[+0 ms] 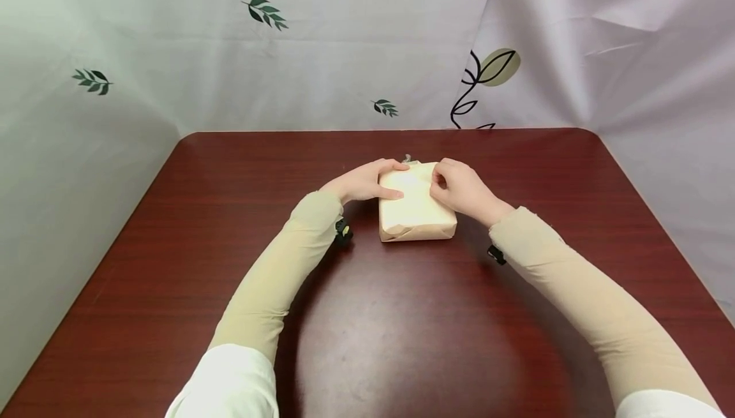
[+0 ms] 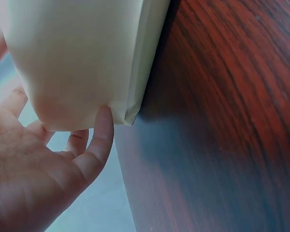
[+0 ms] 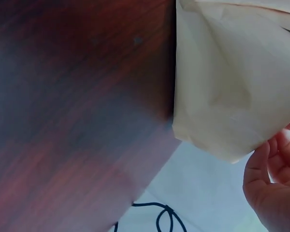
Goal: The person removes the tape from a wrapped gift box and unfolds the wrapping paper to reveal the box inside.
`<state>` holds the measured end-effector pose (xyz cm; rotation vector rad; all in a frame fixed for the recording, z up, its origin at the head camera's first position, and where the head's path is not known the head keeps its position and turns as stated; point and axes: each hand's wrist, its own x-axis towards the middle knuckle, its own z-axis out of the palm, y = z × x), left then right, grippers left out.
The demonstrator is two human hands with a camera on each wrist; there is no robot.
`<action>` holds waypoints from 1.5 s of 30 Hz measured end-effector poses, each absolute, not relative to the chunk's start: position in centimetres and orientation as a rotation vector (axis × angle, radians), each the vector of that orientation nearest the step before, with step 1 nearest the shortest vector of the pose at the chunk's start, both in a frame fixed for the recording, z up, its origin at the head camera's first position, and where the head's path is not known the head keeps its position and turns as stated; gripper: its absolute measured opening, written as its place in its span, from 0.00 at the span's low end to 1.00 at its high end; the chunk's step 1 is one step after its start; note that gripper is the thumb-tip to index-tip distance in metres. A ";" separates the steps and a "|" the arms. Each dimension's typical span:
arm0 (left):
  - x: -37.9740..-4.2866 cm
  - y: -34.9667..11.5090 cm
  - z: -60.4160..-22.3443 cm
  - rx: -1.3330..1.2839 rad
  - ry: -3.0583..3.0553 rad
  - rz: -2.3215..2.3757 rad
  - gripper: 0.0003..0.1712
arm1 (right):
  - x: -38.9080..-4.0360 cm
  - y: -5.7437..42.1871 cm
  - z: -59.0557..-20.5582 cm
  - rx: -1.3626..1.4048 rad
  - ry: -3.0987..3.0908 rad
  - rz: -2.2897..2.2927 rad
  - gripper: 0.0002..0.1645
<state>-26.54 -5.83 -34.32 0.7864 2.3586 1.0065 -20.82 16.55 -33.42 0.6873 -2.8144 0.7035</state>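
Observation:
A box-shaped package (image 1: 416,210) wrapped in cream paper lies on the table, its folded paper end toward me in the head view. My left hand (image 1: 367,179) holds its left side, thumb on the upper face and fingers toward the far edge. In the left wrist view the thumb of the left hand (image 2: 53,164) presses near a corner of the package (image 2: 77,58), with other fingers partly hidden behind it. At the right far side, my right hand (image 1: 459,188) pinches the paper wrapping. Creases run across the paper (image 3: 232,87) in the right wrist view, thumb and fingers (image 3: 256,169) gripping its edge.
A dark red wood-grain table (image 1: 402,328) spreads all around the package. Something small and greyish (image 1: 408,159) shows behind the package's far edge. A pale curtain (image 1: 321,67) with leaf prints hangs behind the table. Small black devices (image 1: 343,231) sit under the wrists.

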 end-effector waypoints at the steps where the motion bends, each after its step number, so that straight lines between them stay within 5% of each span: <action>1: -26.5 -5.8 -34.3 0.787 2.361 1.006 0.35 | -20.8 16.6 -33.5 0.674 -2.809 0.730 0.04; 45: -26.3 -5.9 -33.9 0.798 2.348 0.995 0.35 | -20.2 18.8 -34.8 0.082 -2.761 1.641 0.11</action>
